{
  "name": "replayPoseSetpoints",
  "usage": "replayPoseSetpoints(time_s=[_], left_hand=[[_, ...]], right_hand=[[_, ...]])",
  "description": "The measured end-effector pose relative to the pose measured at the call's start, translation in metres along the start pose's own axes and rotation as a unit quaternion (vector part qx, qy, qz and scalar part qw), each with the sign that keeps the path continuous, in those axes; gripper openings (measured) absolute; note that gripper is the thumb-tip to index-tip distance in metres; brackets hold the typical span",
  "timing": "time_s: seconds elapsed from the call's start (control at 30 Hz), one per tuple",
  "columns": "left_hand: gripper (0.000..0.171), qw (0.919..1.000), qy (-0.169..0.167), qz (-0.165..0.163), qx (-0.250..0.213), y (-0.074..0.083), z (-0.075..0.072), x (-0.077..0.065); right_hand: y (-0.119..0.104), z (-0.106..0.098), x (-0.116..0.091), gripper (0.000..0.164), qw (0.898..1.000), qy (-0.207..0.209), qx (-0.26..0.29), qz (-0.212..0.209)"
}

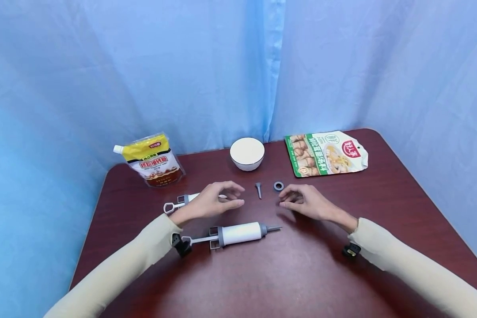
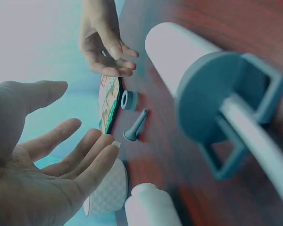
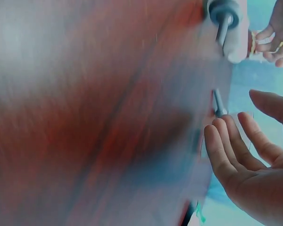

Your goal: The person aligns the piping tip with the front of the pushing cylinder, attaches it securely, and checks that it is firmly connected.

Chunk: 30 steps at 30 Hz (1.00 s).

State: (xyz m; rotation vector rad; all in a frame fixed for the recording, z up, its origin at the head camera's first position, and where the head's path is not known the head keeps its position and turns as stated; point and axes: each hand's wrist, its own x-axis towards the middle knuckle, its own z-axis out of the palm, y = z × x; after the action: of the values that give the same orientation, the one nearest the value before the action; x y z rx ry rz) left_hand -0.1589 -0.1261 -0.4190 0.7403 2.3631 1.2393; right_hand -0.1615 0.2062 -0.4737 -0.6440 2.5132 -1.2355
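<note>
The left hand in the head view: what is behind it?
Behind the left hand lies a white syringe-like tool. Its looped handle and grey collar show left of the hand, its white tip between thumb and fingers. The hand covers its middle.

Nozzle [image 1: 259, 191] left of ring [image 1: 278, 186]

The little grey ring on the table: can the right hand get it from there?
Probably yes. The right hand holds nothing and is close to the grey ring, and in the head view nothing stands between them. The grey nozzle lies to the ring's left, out of the way.
</note>
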Motion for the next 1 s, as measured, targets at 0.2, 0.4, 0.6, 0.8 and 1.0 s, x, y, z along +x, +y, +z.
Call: replayPoseSetpoints(time_s=[0.2,0.4,0.6,0.8,1.0], left_hand=[[0.037,0.9992,-0.012,-0.007,0.036,0.004,-0.004,0.033],[0.037,0.9925,-0.049,-0.004,0.112,0.006,-0.012,0.068],[0.037,0.9869,-0.092,-0.028,0.129,0.005,-0.007,0.090],[0.040,0.9798,-0.106,-0.023,0.168,0.001,0.003,0.105],[0.042,0.9643,-0.125,0.013,0.233,-0.001,0.012,0.118]], right_hand=[[0.010,-0.011,0.011,0.019,0.999,0.033,-0.037,0.014],[0.015,-0.018,0.020,0.027,0.997,0.058,-0.033,0.038],[0.018,-0.017,0.028,0.035,0.997,0.053,-0.012,0.046],[0.020,-0.015,0.035,0.041,0.998,0.048,-0.014,0.043],[0.021,-0.013,0.039,0.045,0.998,0.046,-0.024,0.035]])
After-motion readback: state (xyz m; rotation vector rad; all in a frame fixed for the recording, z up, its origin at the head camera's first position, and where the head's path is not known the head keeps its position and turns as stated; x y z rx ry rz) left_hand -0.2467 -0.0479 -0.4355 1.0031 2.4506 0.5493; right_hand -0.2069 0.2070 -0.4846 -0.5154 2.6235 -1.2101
